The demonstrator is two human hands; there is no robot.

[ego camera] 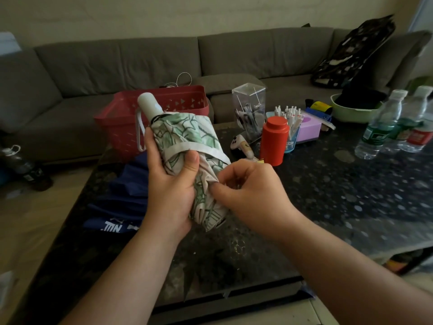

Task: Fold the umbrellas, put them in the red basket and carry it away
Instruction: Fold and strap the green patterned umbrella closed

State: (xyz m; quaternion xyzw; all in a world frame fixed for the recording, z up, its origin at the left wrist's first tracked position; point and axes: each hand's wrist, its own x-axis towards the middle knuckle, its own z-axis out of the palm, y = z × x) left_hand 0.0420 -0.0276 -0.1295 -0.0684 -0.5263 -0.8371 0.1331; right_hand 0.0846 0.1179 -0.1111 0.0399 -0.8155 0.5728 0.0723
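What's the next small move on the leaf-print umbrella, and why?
Probably finish tucking the loose canopy folds: the left hand grips the leaf-print umbrella, its strap already wrapped round, while the right hand pinches slack fabric near the lower end.

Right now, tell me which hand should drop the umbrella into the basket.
Left, probably. The left hand already grips the umbrella round its body, and the basket sits on that side. The right hand only pinches loose fabric.

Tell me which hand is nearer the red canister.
Right. The right hand sits just below the red canister; the left hand is farther left, across the umbrella.
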